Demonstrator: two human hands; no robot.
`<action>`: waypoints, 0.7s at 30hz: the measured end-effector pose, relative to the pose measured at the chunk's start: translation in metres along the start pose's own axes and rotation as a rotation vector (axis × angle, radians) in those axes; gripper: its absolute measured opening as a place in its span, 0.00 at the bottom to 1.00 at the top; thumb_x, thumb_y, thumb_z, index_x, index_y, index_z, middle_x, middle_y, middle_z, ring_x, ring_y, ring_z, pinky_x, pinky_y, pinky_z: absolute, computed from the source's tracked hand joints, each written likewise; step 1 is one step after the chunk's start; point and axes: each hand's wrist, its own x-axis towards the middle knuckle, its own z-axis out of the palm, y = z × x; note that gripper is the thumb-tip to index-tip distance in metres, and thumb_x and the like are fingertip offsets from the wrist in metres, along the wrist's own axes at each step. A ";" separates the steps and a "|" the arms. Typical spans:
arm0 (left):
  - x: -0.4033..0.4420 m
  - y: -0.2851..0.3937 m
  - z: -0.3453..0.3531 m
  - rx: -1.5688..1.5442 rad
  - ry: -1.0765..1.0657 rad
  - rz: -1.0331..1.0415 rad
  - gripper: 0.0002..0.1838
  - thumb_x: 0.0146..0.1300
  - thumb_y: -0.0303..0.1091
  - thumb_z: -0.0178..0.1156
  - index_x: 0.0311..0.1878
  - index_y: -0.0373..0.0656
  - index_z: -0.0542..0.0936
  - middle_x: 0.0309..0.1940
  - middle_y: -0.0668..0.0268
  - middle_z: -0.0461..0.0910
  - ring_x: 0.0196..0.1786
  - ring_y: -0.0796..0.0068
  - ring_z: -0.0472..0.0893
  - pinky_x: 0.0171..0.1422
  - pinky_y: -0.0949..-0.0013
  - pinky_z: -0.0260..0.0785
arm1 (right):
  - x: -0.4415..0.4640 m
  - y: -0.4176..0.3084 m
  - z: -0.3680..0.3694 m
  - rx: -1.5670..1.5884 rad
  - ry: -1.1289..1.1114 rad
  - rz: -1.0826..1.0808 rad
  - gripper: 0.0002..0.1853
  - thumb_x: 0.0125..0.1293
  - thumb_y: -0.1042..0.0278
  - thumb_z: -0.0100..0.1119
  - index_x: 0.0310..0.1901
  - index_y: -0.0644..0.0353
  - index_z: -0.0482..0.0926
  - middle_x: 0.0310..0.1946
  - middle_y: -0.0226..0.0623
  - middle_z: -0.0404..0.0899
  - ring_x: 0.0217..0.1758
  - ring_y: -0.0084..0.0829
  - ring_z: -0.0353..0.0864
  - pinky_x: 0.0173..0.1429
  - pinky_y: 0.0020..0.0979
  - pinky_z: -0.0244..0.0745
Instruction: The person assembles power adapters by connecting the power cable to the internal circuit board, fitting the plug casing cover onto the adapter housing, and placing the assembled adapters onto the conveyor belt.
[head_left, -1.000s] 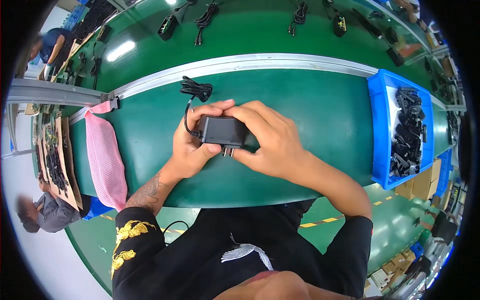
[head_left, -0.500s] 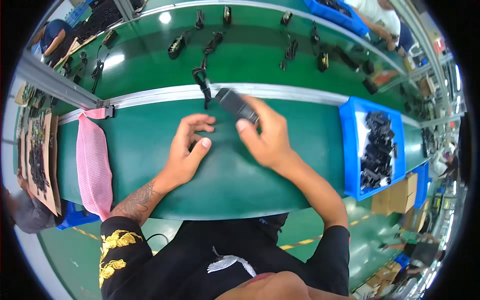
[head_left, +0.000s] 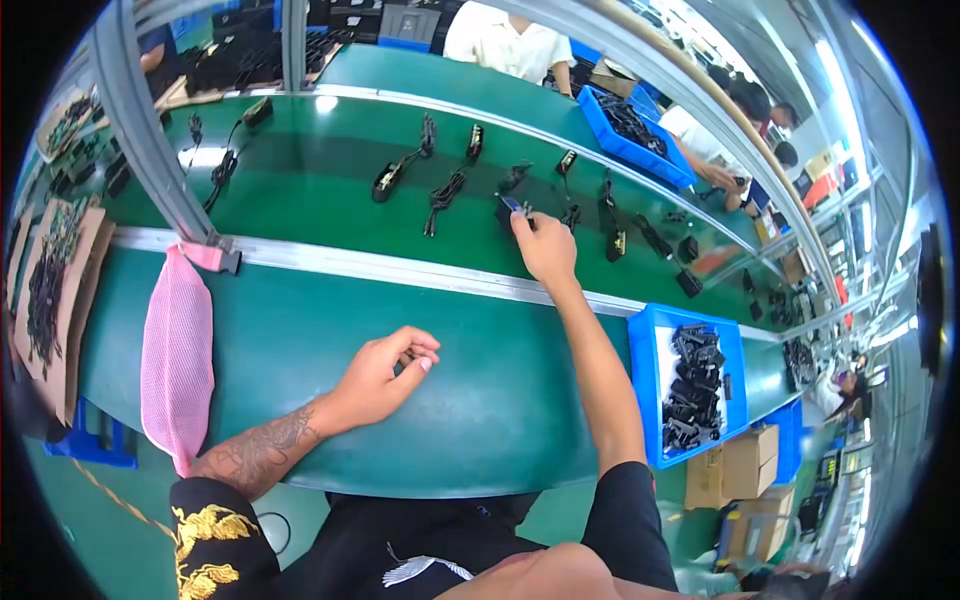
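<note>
My right hand (head_left: 543,243) is stretched out past the metal rail, its fingers pinched on a black power adapter (head_left: 508,214) over the far green surface. Near the adapter lies a dark coiled cable (head_left: 515,178). My left hand (head_left: 385,375) rests above the near green table (head_left: 480,400), fingers loosely curled and apart, with nothing in it. To the left on the far surface are a black adapter with exposed parts (head_left: 386,182) and a bundled cable (head_left: 445,190).
A metal rail (head_left: 400,268) divides the green surfaces. At the right sits a blue bin (head_left: 645,385) of black parts; at the left, a pink mesh pouch (head_left: 178,350). Across the line are another blue bin (head_left: 640,150) and people, one in white (head_left: 500,45).
The view has tilted up. My left hand has let go of the adapter. My right hand has carried it away from my body, over the rail to the far surface.
</note>
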 end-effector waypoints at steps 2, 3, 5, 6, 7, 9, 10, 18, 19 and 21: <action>-0.002 0.000 -0.002 0.008 -0.009 0.000 0.12 0.77 0.28 0.60 0.58 0.35 0.80 0.48 0.55 0.88 0.51 0.66 0.89 0.54 0.64 0.81 | -0.016 -0.002 0.001 -0.165 -0.066 -0.019 0.31 0.71 0.36 0.59 0.37 0.63 0.89 0.37 0.55 0.88 0.44 0.59 0.87 0.51 0.54 0.80; -0.001 0.000 -0.003 0.015 -0.016 -0.009 0.12 0.77 0.28 0.60 0.58 0.35 0.80 0.49 0.56 0.88 0.50 0.66 0.89 0.54 0.64 0.81 | -0.021 -0.003 -0.001 -0.205 -0.071 -0.033 0.31 0.71 0.36 0.60 0.38 0.63 0.89 0.38 0.54 0.89 0.45 0.58 0.87 0.52 0.54 0.81; -0.003 0.002 0.000 0.024 -0.011 -0.016 0.12 0.76 0.28 0.61 0.57 0.35 0.80 0.48 0.56 0.88 0.50 0.66 0.89 0.53 0.63 0.81 | -0.025 -0.004 -0.005 -0.287 -0.073 -0.072 0.30 0.70 0.36 0.61 0.39 0.62 0.90 0.42 0.53 0.89 0.48 0.56 0.87 0.52 0.53 0.81; -0.003 0.004 0.001 0.030 -0.004 -0.012 0.12 0.76 0.29 0.61 0.57 0.36 0.80 0.48 0.56 0.88 0.50 0.65 0.89 0.53 0.63 0.81 | -0.028 -0.002 -0.003 -0.270 0.010 -0.124 0.28 0.69 0.38 0.64 0.47 0.61 0.90 0.47 0.49 0.88 0.53 0.53 0.85 0.55 0.52 0.80; -0.002 0.004 0.002 0.036 0.004 -0.008 0.11 0.75 0.29 0.62 0.57 0.36 0.80 0.47 0.56 0.88 0.49 0.64 0.89 0.53 0.62 0.81 | -0.025 -0.002 -0.002 -0.260 0.117 -0.223 0.27 0.69 0.40 0.65 0.50 0.60 0.89 0.49 0.49 0.88 0.54 0.53 0.85 0.56 0.52 0.80; -0.003 0.002 0.003 0.055 0.009 0.030 0.11 0.74 0.28 0.62 0.56 0.36 0.81 0.46 0.56 0.88 0.48 0.65 0.89 0.54 0.62 0.81 | -0.018 -0.013 0.001 -0.224 0.329 -0.434 0.27 0.68 0.44 0.67 0.56 0.59 0.88 0.51 0.47 0.87 0.56 0.52 0.84 0.58 0.51 0.79; -0.003 0.001 0.004 0.067 0.007 0.049 0.11 0.74 0.27 0.62 0.56 0.36 0.81 0.45 0.57 0.88 0.48 0.65 0.89 0.55 0.62 0.81 | -0.018 -0.035 -0.003 -0.193 0.290 -0.448 0.26 0.66 0.49 0.71 0.59 0.58 0.85 0.55 0.46 0.85 0.60 0.51 0.82 0.62 0.49 0.78; -0.006 0.000 -0.002 0.060 -0.004 0.056 0.09 0.75 0.28 0.62 0.54 0.36 0.81 0.44 0.56 0.88 0.48 0.62 0.89 0.54 0.60 0.82 | 0.029 -0.126 0.110 -0.048 -0.058 -0.585 0.31 0.65 0.49 0.73 0.65 0.58 0.82 0.68 0.52 0.78 0.67 0.55 0.80 0.69 0.50 0.78; -0.004 0.001 -0.005 0.062 -0.010 0.064 0.09 0.76 0.28 0.62 0.54 0.36 0.81 0.44 0.56 0.88 0.47 0.62 0.89 0.53 0.60 0.82 | 0.035 -0.129 0.123 -0.062 -0.036 -0.591 0.32 0.65 0.48 0.73 0.65 0.58 0.81 0.70 0.53 0.76 0.68 0.56 0.79 0.70 0.50 0.78; -0.005 0.003 -0.007 0.098 -0.013 0.074 0.09 0.75 0.28 0.62 0.54 0.36 0.82 0.43 0.56 0.88 0.47 0.63 0.89 0.52 0.61 0.82 | 0.038 -0.127 0.132 -0.006 -0.174 -0.616 0.33 0.66 0.53 0.74 0.69 0.58 0.78 0.72 0.57 0.72 0.70 0.58 0.78 0.72 0.49 0.77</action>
